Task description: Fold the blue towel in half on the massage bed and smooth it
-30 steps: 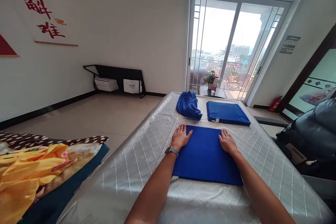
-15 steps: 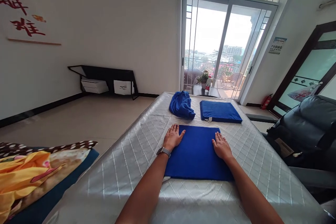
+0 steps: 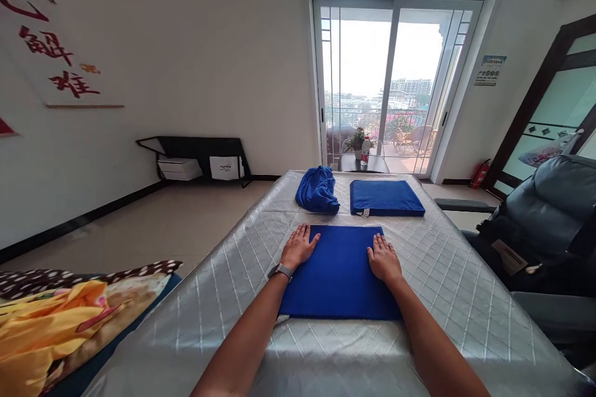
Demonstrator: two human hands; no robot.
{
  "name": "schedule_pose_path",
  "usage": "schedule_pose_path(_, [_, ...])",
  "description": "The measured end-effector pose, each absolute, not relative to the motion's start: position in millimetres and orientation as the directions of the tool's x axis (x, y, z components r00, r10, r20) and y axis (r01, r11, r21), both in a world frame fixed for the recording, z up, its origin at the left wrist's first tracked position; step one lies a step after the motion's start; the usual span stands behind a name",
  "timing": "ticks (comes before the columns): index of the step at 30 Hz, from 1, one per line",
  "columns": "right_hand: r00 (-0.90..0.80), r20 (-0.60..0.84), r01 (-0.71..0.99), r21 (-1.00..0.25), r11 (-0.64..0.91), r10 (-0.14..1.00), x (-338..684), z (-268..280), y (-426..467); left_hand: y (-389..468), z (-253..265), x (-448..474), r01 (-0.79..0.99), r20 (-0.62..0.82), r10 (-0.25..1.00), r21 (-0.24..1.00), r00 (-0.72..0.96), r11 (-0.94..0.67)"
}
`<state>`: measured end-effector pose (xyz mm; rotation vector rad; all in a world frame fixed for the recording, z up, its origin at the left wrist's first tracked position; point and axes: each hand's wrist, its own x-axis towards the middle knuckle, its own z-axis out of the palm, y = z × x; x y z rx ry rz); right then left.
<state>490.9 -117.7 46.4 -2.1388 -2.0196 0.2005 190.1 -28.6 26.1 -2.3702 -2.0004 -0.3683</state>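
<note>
A blue cloth (image 3: 342,279), folded into a flat rectangle, lies before me on a silver quilted cover (image 3: 223,285). My left hand (image 3: 298,247) rests flat on its far left edge, fingers stretched out and a watch (image 3: 282,270) on the wrist. On the far right edge lies my right hand (image 3: 384,257), also flat with the fingers extended. Neither hand grips anything. A small white tag (image 3: 282,319) peeks out at the cloth's near left corner. Beyond it sit a crumpled blue cloth (image 3: 318,191) and, to the right, a stack of folded blue cloths (image 3: 387,197).
To the left is a bed or pile with yellow patterned fabric (image 3: 69,316). A dark padded chair (image 3: 540,211) with a black bag stands at the right. Behind the table are a small table with a plant (image 3: 357,139) and a bottle (image 3: 365,152), and sliding glass doors.
The camera view has tilted up slightly and shifted, so the scene sits a little differently in the frame. Both hands remain flat on the folded cloth.
</note>
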Motion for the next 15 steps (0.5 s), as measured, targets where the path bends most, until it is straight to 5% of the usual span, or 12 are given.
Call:
schedule_pose_path(7, [0.067,0.034,0.959,-0.279,-0.055,0.997,490,50,-120,-32,42,222,0.984,0.201,0.968,0.067,0.148,-0.164])
schedule_pose_path(15, [0.030,0.059,0.957,-0.289,-0.011,0.998,493,51,-124,-87,20,357,0.789,0.261,0.780,0.094,0.569,-0.607])
